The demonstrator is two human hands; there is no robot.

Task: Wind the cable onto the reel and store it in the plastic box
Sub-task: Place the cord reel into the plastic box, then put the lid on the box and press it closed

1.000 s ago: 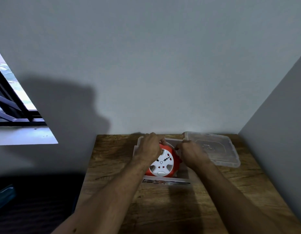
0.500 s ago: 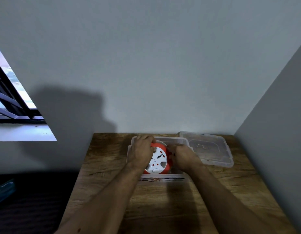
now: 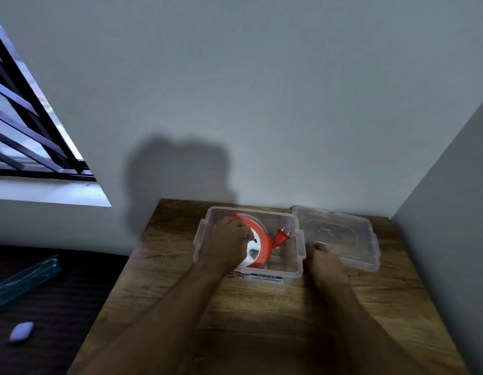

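Reel [image 3: 258,246], orange with a white face, now sits inside the plastic box [image 3: 295,270], its plug [image 3: 281,237] loose beside it; half a second ago both hands were on it; the right hand [image 3: 325,262] has since left and lies outside the box's right wall, by the lid [image 3: 340,234], fingers seemingly relaxed; the left hand [image 3: 226,246] stays on the reel, fingers curled over its face; storing looks nearly done, lid not yet on

The left hand [image 3: 227,244] hides most of the cable reel [image 3: 258,240]. The box label [image 3: 264,277] between both hands is too blurred to read.
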